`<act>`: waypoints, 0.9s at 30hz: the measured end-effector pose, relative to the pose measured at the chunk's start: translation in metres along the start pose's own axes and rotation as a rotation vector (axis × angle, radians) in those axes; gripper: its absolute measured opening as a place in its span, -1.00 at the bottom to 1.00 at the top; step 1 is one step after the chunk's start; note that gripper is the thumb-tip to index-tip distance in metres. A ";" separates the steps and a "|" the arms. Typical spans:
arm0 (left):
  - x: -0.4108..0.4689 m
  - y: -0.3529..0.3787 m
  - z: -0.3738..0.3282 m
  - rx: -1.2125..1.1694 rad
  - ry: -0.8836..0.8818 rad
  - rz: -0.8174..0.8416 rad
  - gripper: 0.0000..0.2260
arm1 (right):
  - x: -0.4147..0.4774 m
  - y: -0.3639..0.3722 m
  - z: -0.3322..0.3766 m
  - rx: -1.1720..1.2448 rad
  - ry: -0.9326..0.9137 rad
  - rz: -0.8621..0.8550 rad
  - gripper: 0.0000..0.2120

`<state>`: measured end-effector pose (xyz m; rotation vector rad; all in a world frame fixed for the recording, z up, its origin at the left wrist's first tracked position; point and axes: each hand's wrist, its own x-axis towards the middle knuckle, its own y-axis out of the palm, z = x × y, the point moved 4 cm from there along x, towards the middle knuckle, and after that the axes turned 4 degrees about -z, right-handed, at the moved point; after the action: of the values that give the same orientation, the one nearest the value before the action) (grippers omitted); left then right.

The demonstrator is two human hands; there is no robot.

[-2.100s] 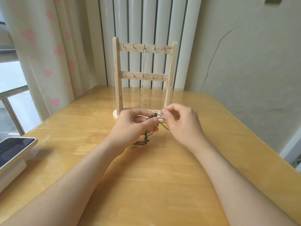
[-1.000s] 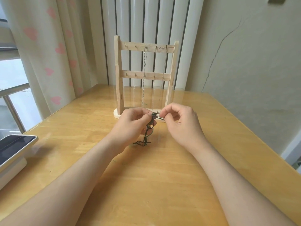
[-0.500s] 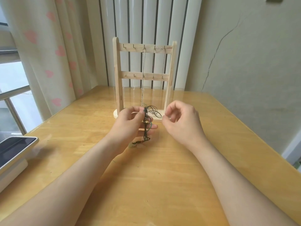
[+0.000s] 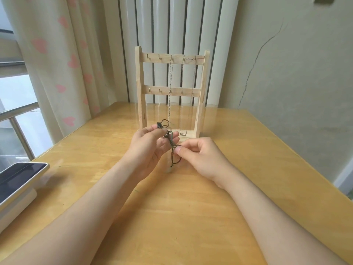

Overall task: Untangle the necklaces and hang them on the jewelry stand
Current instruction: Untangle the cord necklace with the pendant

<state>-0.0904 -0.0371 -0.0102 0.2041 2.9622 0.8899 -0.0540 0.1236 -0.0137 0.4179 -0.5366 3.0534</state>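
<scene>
A tangled dark cord necklace (image 4: 172,148) hangs between my two hands just above the wooden table (image 4: 191,217). My left hand (image 4: 148,148) pinches its upper knotted part, with thin loops sticking up past the fingers. Lower down, my right hand (image 4: 200,157) pinches the cord between thumb and forefinger. Behind both hands stands the wooden jewelry stand (image 4: 171,92) with two hook rails. A silver chain (image 4: 170,88) hangs from a top hook, and a finer necklace with a bar pendant (image 4: 183,134) hangs to its right.
A phone (image 4: 19,178) lies on a white box at the table's left edge. A window and a heart-print curtain (image 4: 57,64) are at the left, white radiator pipes behind the stand, and a cracked wall at the right.
My right hand let go of the upper loops, moved down and now pinches the cord lower. My left hand lifted the knotted top slightly, so the necklace hangs longer.
</scene>
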 end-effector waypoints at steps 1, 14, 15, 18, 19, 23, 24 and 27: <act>0.001 -0.001 -0.001 -0.005 0.002 -0.005 -0.64 | 0.001 -0.002 0.000 0.026 -0.001 -0.023 -0.84; -0.007 -0.005 -0.009 0.709 0.405 -0.087 -0.56 | 0.000 -0.014 0.003 0.071 -0.025 -0.139 -0.87; -0.008 -0.004 -0.010 0.822 0.447 -0.081 -0.64 | 0.001 -0.013 0.002 0.075 -0.023 -0.135 -0.88; -0.014 0.002 -0.010 0.997 0.550 -0.024 -0.83 | 0.004 -0.014 0.002 0.073 -0.031 -0.123 -0.87; -0.015 0.001 -0.011 1.032 0.569 -0.021 -0.84 | 0.004 -0.015 0.002 0.068 -0.036 -0.116 -0.87; -0.015 0.003 -0.015 1.118 0.652 -0.005 -0.89 | 0.004 -0.014 0.000 0.077 -0.043 -0.106 -0.87; -0.015 0.005 -0.015 1.117 0.672 0.019 -0.90 | 0.005 -0.014 0.000 0.077 -0.052 -0.111 -0.90; -0.014 0.008 -0.010 1.071 0.614 0.081 -0.91 | 0.008 -0.015 -0.005 0.063 -0.083 -0.150 -0.92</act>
<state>-0.0762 -0.0380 0.0030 0.0706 3.6471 -0.8893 -0.0617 0.1387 -0.0113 0.5618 -0.3934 2.9257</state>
